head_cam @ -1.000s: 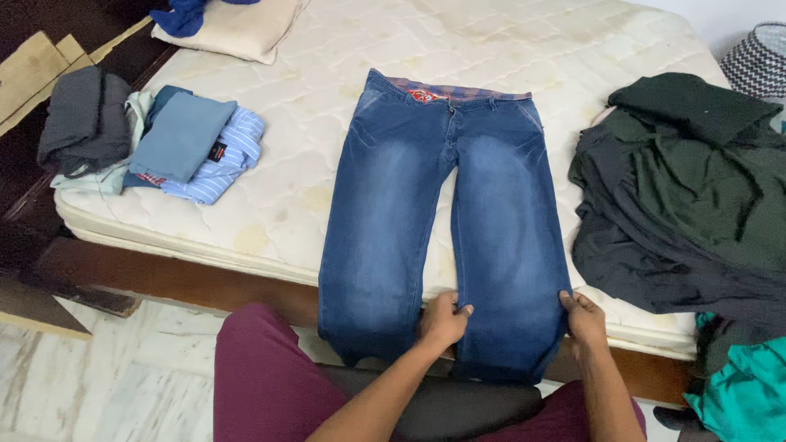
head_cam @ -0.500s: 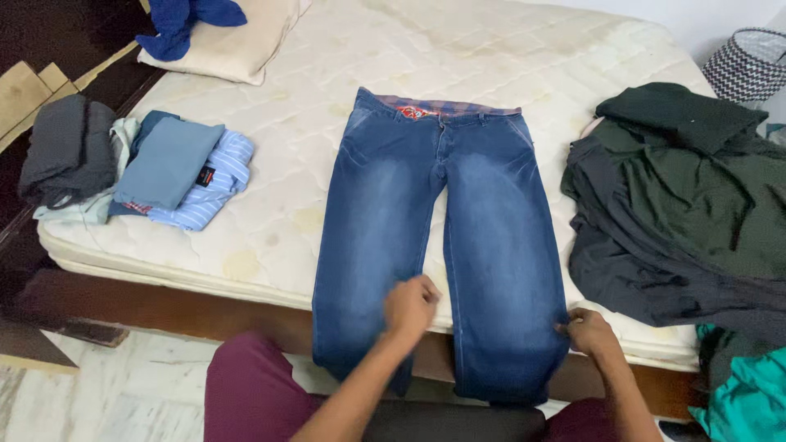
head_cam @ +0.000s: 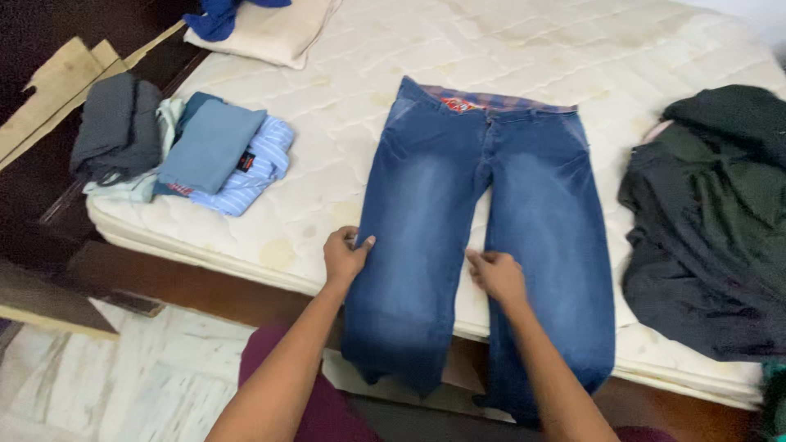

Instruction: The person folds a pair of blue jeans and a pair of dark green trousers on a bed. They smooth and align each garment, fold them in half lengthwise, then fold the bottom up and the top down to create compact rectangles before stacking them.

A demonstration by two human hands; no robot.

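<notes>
A pair of blue jeans (head_cam: 426,196) lies flat on the cream mattress (head_cam: 344,90), waistband away from me, leg ends hanging over the near edge. My left hand (head_cam: 345,255) rests on the outer edge of the left leg, fingers pinching the fabric. My right hand (head_cam: 495,274) presses on the inner edge of the right leg, near the gap between the two legs.
Folded clothes (head_cam: 209,151) and a grey bundle (head_cam: 115,127) sit at the mattress's left side. A pillow (head_cam: 266,29) with a blue cloth lies at the back. A heap of dark clothes (head_cam: 712,221) fills the right side. The wooden bed frame (head_cam: 196,282) and marble floor (head_cam: 123,385) are below.
My left hand moved from the inner edge of the right leg across to the left leg's outer edge. My right hand moved from the right leg's outer edge to its inner edge.
</notes>
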